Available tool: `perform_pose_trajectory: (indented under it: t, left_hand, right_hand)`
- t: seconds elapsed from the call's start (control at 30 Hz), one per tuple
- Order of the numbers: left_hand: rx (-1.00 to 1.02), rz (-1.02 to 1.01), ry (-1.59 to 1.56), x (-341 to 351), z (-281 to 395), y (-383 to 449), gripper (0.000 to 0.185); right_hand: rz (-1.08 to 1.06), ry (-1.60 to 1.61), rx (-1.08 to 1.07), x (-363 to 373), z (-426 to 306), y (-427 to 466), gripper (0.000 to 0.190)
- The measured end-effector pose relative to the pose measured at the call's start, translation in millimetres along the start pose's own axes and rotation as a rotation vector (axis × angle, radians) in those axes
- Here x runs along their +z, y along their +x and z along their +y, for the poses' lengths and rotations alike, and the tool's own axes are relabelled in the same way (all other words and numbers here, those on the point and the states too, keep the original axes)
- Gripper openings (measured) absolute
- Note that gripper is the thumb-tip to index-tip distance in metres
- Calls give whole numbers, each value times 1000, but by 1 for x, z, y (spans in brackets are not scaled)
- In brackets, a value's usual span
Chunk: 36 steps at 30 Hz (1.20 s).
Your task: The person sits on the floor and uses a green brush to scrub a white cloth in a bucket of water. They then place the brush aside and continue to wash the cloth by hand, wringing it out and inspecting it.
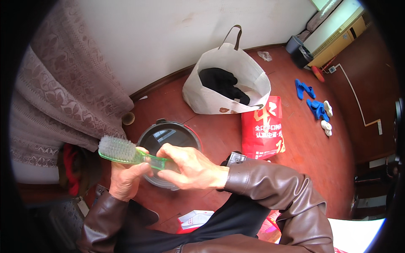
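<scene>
A scrubbing brush point(116, 149) with pale bristles and a clear green plastic handle is held between my two hands. Its bristles face up, and its head points left. My left hand point(126, 178) grips the brush from below near the neck, thumb across the handle. At the handle's end, my right hand point(194, 166) holds it between thumb and fingers. Below the hands stands a round bucket point(151, 128) of dark liquid with light reflecting on its surface. My hands hide the bucket's near part.
Beyond the bucket are a white tote bag point(202, 99) holding black cloth point(218, 82) and a red printed bag point(261, 136). A patterned curtain point(69, 95) hangs at left. Blue slippers point(316, 109) lie on the right floor. A small box point(196, 219) is near my legs.
</scene>
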<state>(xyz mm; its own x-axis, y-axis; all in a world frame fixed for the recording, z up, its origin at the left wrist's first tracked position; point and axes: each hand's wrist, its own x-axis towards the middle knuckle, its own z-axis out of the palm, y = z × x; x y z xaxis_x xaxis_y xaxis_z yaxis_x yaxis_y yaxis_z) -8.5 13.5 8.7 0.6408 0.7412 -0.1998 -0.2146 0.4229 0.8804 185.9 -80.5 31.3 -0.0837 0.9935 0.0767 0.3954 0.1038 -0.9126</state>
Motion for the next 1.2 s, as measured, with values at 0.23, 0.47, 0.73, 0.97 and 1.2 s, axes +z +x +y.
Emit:
perform_pose_trajectory:
  t: [0.23, 0.47, 0.73, 0.97, 1.2]
  left_hand:
    - [-19, -5, -22, -1, -1, 1, 37]
    - [-35, -12, -32, -2, -2, 5, 35]
    - [-85, -11, -38, -13, -6, 11, 35]
    - [-84, -40, -4, 1, -3, 22, 35]
    - [-89, -122, 49, 18, -5, 29, 35]
  right_hand:
    - [3, 47, -49, 1, 4, 0, 30]
    - [37, -12, -77, 4, 12, -1, 29]
    - [21, -5, -55, 2, 15, 2, 32]
    - [37, -51, -11, -2, 22, -7, 39]
    - [77, -55, 81, -13, 22, -27, 41]
